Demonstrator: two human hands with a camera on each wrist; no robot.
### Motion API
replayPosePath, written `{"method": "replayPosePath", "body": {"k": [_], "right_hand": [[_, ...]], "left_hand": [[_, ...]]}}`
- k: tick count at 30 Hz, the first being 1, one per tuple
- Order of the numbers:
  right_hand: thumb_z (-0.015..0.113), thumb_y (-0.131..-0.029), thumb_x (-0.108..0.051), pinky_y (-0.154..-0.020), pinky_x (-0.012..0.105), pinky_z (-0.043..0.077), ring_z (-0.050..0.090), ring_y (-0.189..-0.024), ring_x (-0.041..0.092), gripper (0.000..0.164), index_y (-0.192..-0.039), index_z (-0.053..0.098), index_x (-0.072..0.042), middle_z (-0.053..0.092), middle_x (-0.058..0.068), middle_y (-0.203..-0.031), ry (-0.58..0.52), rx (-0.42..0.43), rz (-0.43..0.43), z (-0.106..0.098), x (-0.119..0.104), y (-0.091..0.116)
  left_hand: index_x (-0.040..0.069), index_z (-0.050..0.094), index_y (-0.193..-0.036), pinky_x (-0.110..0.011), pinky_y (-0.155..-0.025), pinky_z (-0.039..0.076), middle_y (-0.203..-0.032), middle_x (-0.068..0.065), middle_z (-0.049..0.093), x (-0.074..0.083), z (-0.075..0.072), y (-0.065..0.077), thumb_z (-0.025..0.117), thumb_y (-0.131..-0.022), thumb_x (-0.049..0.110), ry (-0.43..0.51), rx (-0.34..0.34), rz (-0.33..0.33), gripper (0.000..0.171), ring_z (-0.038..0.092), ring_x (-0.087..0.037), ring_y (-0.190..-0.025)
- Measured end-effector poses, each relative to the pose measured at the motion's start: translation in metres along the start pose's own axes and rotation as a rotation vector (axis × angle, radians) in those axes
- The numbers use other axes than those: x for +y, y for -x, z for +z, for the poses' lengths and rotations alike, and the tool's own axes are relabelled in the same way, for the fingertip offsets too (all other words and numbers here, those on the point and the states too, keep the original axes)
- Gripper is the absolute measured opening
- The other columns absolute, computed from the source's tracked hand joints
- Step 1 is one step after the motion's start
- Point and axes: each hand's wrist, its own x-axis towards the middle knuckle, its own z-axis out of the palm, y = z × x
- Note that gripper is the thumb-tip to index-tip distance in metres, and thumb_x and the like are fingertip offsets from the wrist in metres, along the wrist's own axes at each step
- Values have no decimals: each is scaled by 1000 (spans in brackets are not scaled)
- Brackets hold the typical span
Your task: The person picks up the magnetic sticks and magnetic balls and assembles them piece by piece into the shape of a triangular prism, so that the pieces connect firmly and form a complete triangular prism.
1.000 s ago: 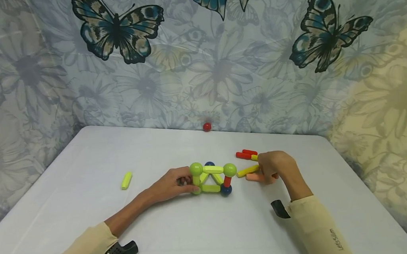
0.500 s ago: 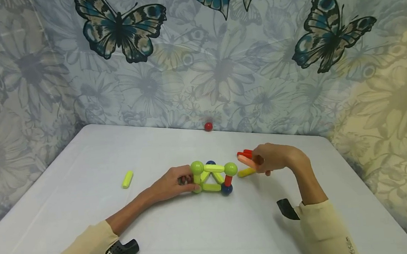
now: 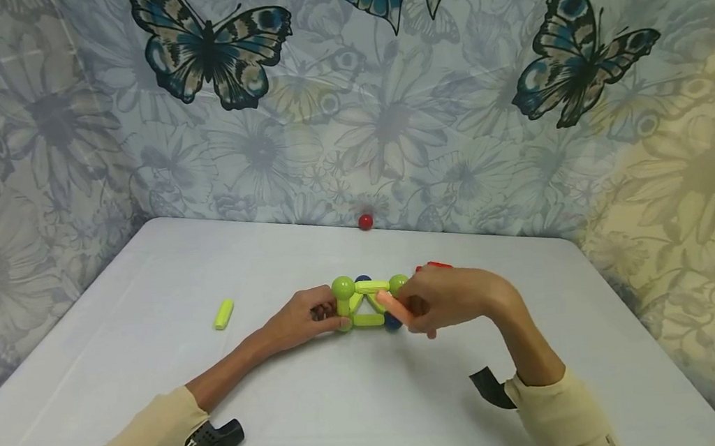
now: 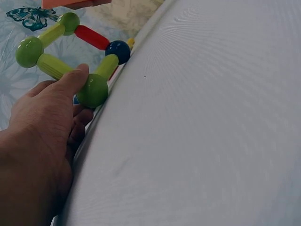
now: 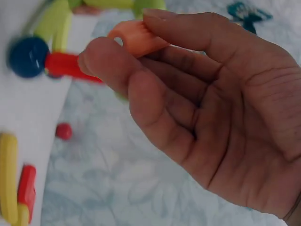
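Note:
A frame of magnetic balls and sticks stands at the middle of the table, with green balls (image 3: 343, 287), blue balls (image 4: 117, 52), green sticks (image 3: 371, 286) and a red stick (image 4: 91, 37). My left hand (image 3: 304, 316) holds it from the left, thumb on a green stick by the lower green ball (image 4: 92, 90). Between thumb and fingers, my right hand (image 3: 454, 298) pinches an orange stick (image 3: 394, 307) in front of the frame's right side. From the head view that hand and stick cover the red stick and part of the upper right green ball (image 3: 399, 283).
One loose green stick (image 3: 223, 314) lies on the white table (image 3: 284, 411) at the left. Red sticks (image 3: 439, 265) lie behind my right hand, and a yellow stick (image 5: 8, 176) shows near them in the right wrist view. A red ball (image 3: 366, 221) sits at the back edge.
My right hand has picked up the orange stick from the loose sticks at the right and carried it left to the frame. The frame and left hand have shifted slightly away from me.

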Motion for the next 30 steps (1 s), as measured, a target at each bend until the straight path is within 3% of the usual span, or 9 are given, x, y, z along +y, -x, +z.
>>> {"method": "replayPosePath", "body": {"k": [5,11,15,19,22,24,30], "right_hand": [[68,-96,-7,-69,31,52,75,-65,23,16,-83,60,-13,67,5,-76,23,-28,137,23,-22,-22],[66,-97,-5,-60,28,47,72,-61,22,18,-83,57,-13,63,3,-67,141,45,156,36,-29,-36],[67,-97,-6,-56,24,40,58,-55,14,20,-80,58,-12,55,0,-61,244,89,166,42,-31,-40],[66,-103,-16,-53,22,47,57,-52,14,11,-99,69,-6,55,3,-69,265,87,246,48,-36,-46],[67,-102,-20,-51,27,55,64,-51,20,24,-121,68,-5,61,7,-82,257,61,341,53,-40,-49],[70,-100,-16,-51,29,57,66,-54,21,31,-128,65,-4,62,8,-90,284,56,378,56,-40,-51],[77,-92,-4,-50,32,57,68,-69,26,52,-139,56,-3,66,13,-110,447,64,382,61,-39,-52]], "left_hand": [[19,67,-99,-21,-69,48,-87,4,60,-1,0,-1,81,-93,25,14,10,26,16,54,-6,-77],[18,67,-101,-20,-69,49,-88,2,60,-1,0,-3,81,-92,22,24,6,56,17,54,-5,-77],[17,67,-102,-20,-70,48,-89,3,60,-1,0,-4,81,-92,21,15,3,48,17,53,-4,-78],[17,67,-102,-20,-70,48,-89,3,60,-2,0,-2,81,-92,21,10,-2,29,18,54,-4,-78],[17,67,-101,-20,-69,48,-89,3,60,-3,0,-1,81,-92,22,9,-1,28,17,53,-4,-78],[17,67,-100,-20,-69,47,-88,3,60,-3,0,0,81,-92,23,7,3,34,17,53,-4,-77],[17,66,-97,-20,-68,47,-86,3,58,-5,0,-1,81,-92,22,4,7,45,17,52,-4,-76]]}}
